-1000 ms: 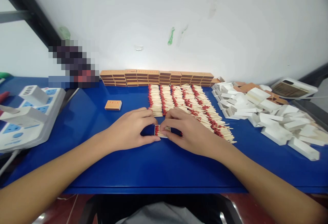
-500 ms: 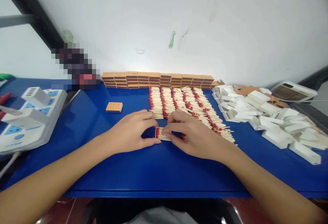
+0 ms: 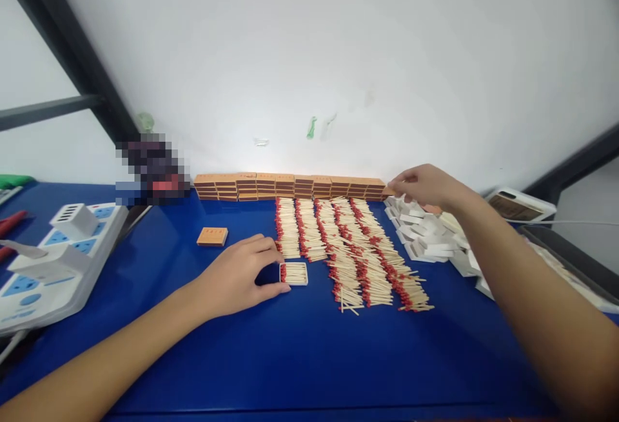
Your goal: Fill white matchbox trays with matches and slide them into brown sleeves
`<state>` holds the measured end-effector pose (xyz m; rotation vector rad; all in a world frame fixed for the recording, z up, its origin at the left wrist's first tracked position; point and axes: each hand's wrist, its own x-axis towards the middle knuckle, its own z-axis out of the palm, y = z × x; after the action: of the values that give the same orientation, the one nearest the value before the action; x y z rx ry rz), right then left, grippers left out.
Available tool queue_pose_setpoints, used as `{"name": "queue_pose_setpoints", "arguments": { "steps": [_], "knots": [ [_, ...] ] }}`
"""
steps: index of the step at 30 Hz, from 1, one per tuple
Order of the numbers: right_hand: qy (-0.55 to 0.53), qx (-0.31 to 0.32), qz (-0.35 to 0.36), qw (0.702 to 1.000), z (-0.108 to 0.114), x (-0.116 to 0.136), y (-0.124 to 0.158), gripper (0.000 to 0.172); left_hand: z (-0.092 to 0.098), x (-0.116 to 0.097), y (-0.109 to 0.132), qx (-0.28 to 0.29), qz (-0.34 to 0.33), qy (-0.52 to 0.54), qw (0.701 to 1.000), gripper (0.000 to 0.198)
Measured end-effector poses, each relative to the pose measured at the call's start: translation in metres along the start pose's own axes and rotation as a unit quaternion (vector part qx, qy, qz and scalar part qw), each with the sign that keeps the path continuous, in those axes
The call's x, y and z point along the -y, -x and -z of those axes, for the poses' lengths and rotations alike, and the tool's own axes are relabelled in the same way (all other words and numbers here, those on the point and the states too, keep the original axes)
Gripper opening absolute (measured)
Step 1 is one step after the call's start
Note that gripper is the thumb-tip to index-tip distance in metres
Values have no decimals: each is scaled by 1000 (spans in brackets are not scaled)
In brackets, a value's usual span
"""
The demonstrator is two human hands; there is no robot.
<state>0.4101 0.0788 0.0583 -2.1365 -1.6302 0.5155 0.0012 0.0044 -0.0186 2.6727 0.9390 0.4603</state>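
A small white tray filled with red-tipped matches (image 3: 293, 273) lies on the blue table (image 3: 290, 351). My left hand (image 3: 239, 276) grips its left end between thumb and forefinger. My right hand (image 3: 422, 185) is stretched out to the far right, over the near end of a pile of empty white trays (image 3: 428, 236) and beside the right end of the row of stacked orange matchboxes (image 3: 290, 187). Its fingers are bunched in a pinch; what they hold, if anything, is hidden. Rows of loose matches (image 3: 351, 249) lie between the two hands.
A single orange matchbox (image 3: 212, 236) lies left of my left hand. A white power strip with an adapter (image 3: 58, 254) sits at the left edge. A flat white device (image 3: 520, 204) lies at the far right by the wall. A blurred-out object (image 3: 152, 171) stands at the back.
My right hand has left the filled tray and reached up and right to the white tray pile. My left hand still holds the tray. The camera has tilted upward.
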Motion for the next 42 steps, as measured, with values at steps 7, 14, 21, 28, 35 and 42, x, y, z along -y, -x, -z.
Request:
{"name": "queue_pose_setpoints", "arguments": {
  "steps": [7, 14, 21, 28, 35, 42],
  "knots": [
    [-81, 4, -86, 993, -22, -9, -50, 40, -1, -1, 0, 3, 9, -1, 1000, 34],
    [-155, -47, -68, 984, -7, -9, -42, 40, -2, -2, -1, 7, 4, -6, 1000, 37],
    [-272, -18, 67, 960, -35, 27, 52, 37, -1, -2, 1, -66, 12, 10, 998, 59],
    [-307, 118, 234, 915, -115, 76, 148, 38, 8, -11, -1, -213, -26, 11, 977, 60],
    [-282, 174, 253, 909, -117, 64, 143, 39, 16, -3, -4, -160, -71, 11, 984, 30],
    [5, 84, 374, 924, -125, 53, 145, 44, 30, 31, -3, -34, 22, 23, 999, 38]
  ]
}}
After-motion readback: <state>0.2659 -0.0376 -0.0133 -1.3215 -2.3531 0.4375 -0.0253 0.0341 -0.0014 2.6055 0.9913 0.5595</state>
